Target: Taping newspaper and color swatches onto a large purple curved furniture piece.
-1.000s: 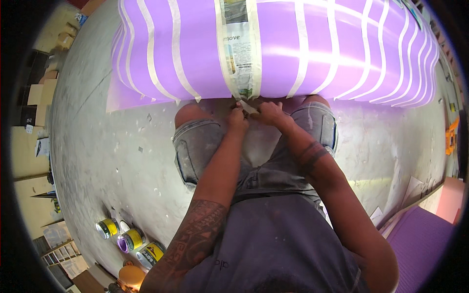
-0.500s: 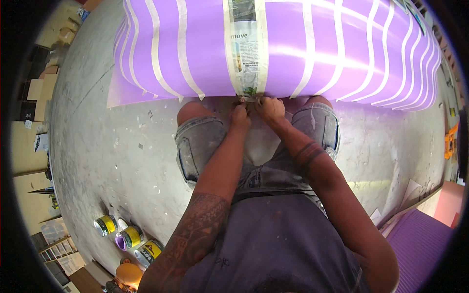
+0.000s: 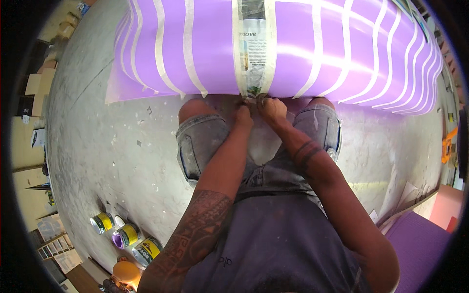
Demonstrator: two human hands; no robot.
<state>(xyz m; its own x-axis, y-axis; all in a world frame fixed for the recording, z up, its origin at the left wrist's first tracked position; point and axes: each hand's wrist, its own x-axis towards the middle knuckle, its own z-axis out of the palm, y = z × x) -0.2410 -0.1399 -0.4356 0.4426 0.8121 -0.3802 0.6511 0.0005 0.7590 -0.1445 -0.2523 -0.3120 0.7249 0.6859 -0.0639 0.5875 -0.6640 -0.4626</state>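
A glossy purple curved panel (image 3: 210, 58) spans the far side, banded with several cream masking tape strips (image 3: 317, 44). Down its middle runs a newspaper strip (image 3: 256, 49), bordered by tape on both sides. At the strip's lower end, under the panel's near edge, my left hand (image 3: 243, 115) is closed with its fingertips pinching at the paper and tape. Close beside it on the right, my right hand (image 3: 272, 110) is closed too, knuckles up, on the same lower end. A small pale bit shows between the hands. The fingertips are partly hidden in shadow.
My knees bend on either side of my hands, just short of the panel. Several paint cans (image 3: 126, 236) stand on the grey floor (image 3: 117, 146) at lower left, near an orange rounded object (image 3: 127, 272). A purple ribbed surface (image 3: 420, 249) lies at lower right.
The panel and strip appear slightly farther right in the view. Both hands stay together at the strip's lower end, with little visible shift.
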